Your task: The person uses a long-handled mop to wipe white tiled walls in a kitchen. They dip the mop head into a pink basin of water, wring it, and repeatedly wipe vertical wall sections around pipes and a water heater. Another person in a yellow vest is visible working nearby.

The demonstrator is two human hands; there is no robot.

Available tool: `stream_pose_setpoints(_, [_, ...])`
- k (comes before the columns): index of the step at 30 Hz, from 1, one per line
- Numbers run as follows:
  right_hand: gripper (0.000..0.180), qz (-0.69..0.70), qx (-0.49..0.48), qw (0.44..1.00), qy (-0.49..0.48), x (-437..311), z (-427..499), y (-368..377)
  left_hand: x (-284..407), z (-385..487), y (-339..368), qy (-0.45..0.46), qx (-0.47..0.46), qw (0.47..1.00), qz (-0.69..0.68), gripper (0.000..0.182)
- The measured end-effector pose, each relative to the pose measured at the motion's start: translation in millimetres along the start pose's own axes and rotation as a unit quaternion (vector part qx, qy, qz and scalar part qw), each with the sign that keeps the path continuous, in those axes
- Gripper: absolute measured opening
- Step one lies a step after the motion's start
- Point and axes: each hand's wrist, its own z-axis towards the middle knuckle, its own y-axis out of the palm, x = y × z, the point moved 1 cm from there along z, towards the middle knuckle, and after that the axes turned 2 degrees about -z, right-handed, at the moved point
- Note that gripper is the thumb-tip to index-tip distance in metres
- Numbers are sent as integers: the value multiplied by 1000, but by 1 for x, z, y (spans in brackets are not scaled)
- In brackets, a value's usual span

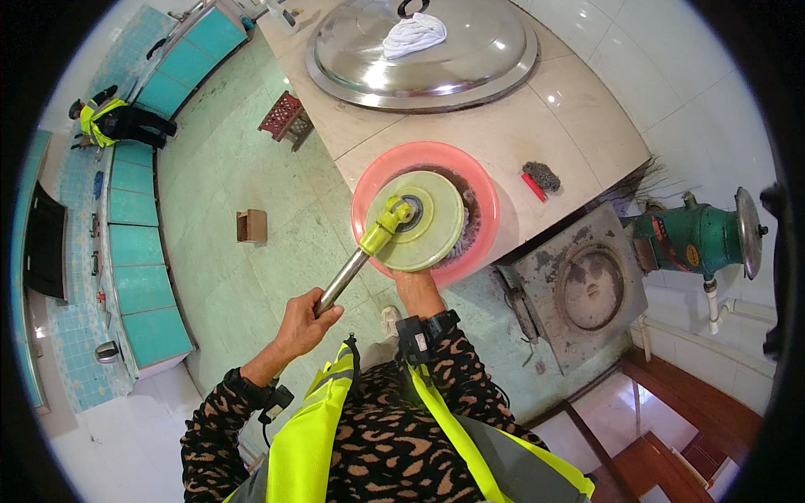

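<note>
My left hand (pixel 307 324) is closed around the metal pole (pixel 343 283) of a flat mop. The pole joins the mop's round yellow-green plastic head (pixel 415 223) at a swivel joint (pixel 387 226). That disc is tilted over a pink plastic basin (pixel 484 251), with its plain top face towards me. Dark, foamy water (pixel 471 195) shows in the basin beside the disc. My right hand (pixel 415 283) reaches behind the disc's near edge; its fingers are hidden, so its grip cannot be told.
A large steel lid (pixel 352 50) with a white cloth (pixel 415 36) covers part of the tiled counter (pixel 560 119). A red-handled scrubber (pixel 536 182) lies right of the basin. A stained stove (pixel 591 286) stands lower right. A red stool (pixel 286 116), a small box (pixel 251 226) and another person (pixel 119 119) are left.
</note>
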Motion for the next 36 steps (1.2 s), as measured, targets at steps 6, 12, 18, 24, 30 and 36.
stream_pose_setpoints(6, [37,25,8,997,76,0,3,-15,-11,0,2,-12,-13,999,-32,24])
stream_pose_setpoints(12, [40,-8,-28,993,118,-3,10,-13,-23,0,6,-18,-7,996,-87,26])
stream_pose_setpoints(18, [42,-275,25,951,140,-26,-14,-10,-24,9,-12,43,15,998,-34,27])
stream_pose_setpoints(24, [49,-372,203,899,110,-138,-24,-21,-19,23,-51,119,6,991,54,26])
stream_pose_setpoints(30, [70,-479,92,851,195,-155,33,35,-16,41,-75,183,-36,976,117,22])
stream_pose_setpoints(36, [66,-514,2,795,321,-127,54,72,-6,61,-80,256,-59,947,185,21])
